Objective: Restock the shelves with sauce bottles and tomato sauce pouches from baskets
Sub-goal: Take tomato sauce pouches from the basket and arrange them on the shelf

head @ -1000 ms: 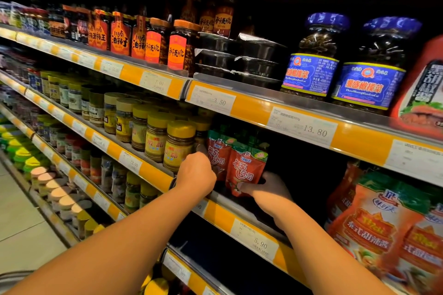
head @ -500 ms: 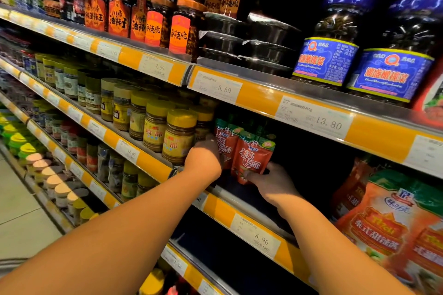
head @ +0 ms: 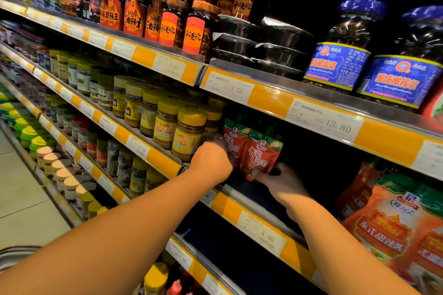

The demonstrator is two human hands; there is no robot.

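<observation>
Red tomato sauce pouches [head: 260, 154] with green tops stand upright on the middle shelf [head: 261, 219], just right of the yellow-lidded jars. My left hand [head: 212, 163] is curled at the left side of the pouches, its fingers hidden behind them. My right hand [head: 280, 181] holds the front pouch at its lower right corner, thumb on the bottom edge. Dark bare shelf space lies to the right of the pouches.
Yellow-lidded jars [head: 189, 134] crowd the shelf left of the pouches. Chilli sauce bottles [head: 194, 26] and blue-labelled jars [head: 338, 55] fill the shelf above. Large orange sauce pouches [head: 395, 227] stand at the right. A basket rim [head: 14, 252] shows at bottom left.
Both hands stay at the pouches on the shelf. My right hand has shifted slightly along the front pouch's bottom edge. The camera view has drifted.
</observation>
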